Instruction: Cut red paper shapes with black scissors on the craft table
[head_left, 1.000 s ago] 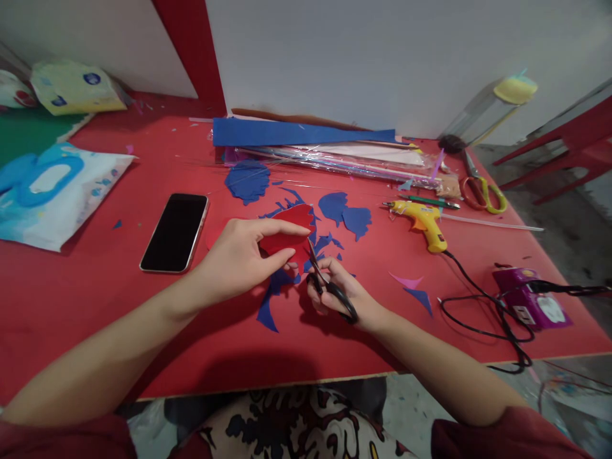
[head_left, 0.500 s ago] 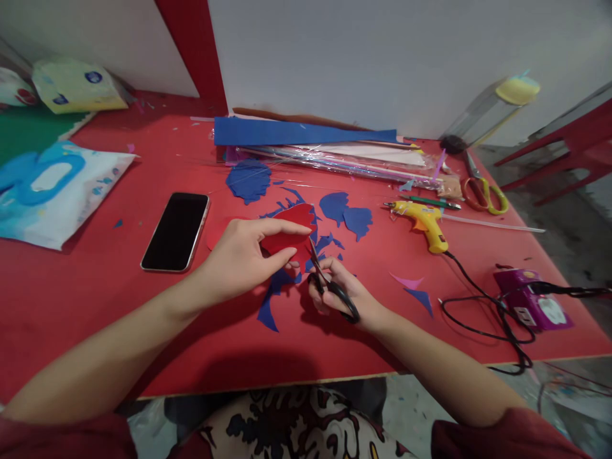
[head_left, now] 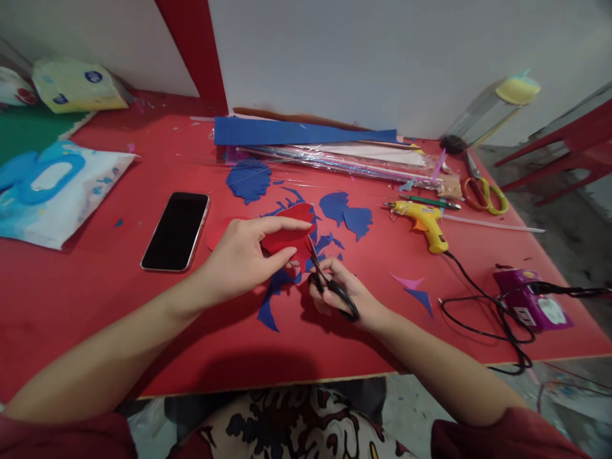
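Between the thumb and fingers of my left hand [head_left: 248, 252] is a piece of red paper [head_left: 287, 237], bent into a curve. My right hand [head_left: 347, 296] grips black-handled scissors [head_left: 342, 298], their blades pointing up at the right edge of the red paper. Under and around both hands lie blue paper scraps [head_left: 282, 280]. More red paper [head_left: 217, 233] shows behind my left hand, partly covered by it. Just past my hands rest a stack of blue cut shapes [head_left: 247, 180] and two scalloped blue pieces [head_left: 351, 213].
A phone [head_left: 176, 231] and a wipes pack [head_left: 67, 188] lie to the left. On the right are a yellow glue gun [head_left: 423, 223], its cord, a purple box [head_left: 530, 299] and yellow-handled scissors [head_left: 485, 191]. Blue strips [head_left: 301, 132] and wrapped sticks line the wall.
Hardly anything differs. The scissor blades have shifted very slightly at the edge of the red paper; both hands stay in nearly the same place.
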`<action>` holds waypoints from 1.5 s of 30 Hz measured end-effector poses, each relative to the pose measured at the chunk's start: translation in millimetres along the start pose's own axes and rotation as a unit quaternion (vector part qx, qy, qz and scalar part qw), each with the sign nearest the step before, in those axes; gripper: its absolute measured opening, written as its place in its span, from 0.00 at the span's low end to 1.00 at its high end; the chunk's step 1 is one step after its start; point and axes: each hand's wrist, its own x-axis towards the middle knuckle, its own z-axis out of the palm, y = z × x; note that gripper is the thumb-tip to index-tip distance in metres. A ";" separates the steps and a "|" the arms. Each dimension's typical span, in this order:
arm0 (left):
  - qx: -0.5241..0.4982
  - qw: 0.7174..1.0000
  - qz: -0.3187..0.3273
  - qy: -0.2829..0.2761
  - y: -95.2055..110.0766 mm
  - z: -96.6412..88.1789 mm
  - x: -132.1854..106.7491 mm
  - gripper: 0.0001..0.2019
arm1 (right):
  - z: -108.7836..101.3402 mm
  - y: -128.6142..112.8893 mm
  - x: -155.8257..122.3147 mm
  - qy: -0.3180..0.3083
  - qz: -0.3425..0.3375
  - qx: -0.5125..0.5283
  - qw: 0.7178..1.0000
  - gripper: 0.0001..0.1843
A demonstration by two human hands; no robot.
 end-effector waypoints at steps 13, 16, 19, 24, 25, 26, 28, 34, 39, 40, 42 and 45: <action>0.005 1.000 0.003 0.001 0.9 -0.8 -0.2 0.16 | -0.5 0.8 -0.6 0.001 0.010 0.024 1.000 0.25; 0.003 1.000 -0.002 -0.001 1.3 -0.4 -0.3 0.16 | -0.2 1.3 -0.7 -0.007 0.002 0.016 1.000 0.24; 0.003 1.000 -0.003 -0.011 1.6 0.3 -0.4 0.17 | -0.8 1.8 -0.6 -0.020 -0.017 0.011 1.000 0.23; 0.004 1.000 0.008 -0.019 -0.3 0.6 -0.5 0.17 | -1.5 1.4 -0.2 -0.027 -0.010 0.005 1.000 0.25; 0.004 1.000 0.011 -0.019 -0.8 0.6 -0.5 0.17 | -1.3 1.3 -0.1 -0.027 -0.009 0.003 1.000 0.25; 0.005 1.000 0.015 -0.017 -1.3 0.6 -0.4 0.17 | -1.1 1.1 -0.1 -0.027 -0.009 0.002 1.000 0.25; 0.007 1.000 0.019 -0.015 -1.8 0.7 -0.2 0.17 | -0.7 1.0 -0.1 -0.027 -0.009 0.005 1.000 0.24; 0.003 1.000 0.017 -0.014 -0.1 1.0 0.2 0.16 | 0.2 0.0 0.0 -0.037 -0.015 0.010 0.999 0.23; -0.007 1.000 0.009 -0.014 0.1 0.6 0.5 0.17 | 0.4 0.7 0.1 -0.035 -0.006 0.004 0.999 0.25; -0.010 1.000 0.009 -0.013 -0.2 0.8 0.5 0.17 | 0.2 1.4 0.1 -0.037 -0.006 0.007 0.999 0.25; -0.026 1.000 0.001 -0.016 -1.1 2.1 0.3 0.15 | -0.5 3.4 -0.1 -0.042 -0.007 0.020 0.999 0.25; -0.073 0.997 -0.025 -0.024 -1.9 6.7 -0.9 0.11 | -1.9 6.5 -0.5 -0.038 -0.011 0.040 0.998 0.25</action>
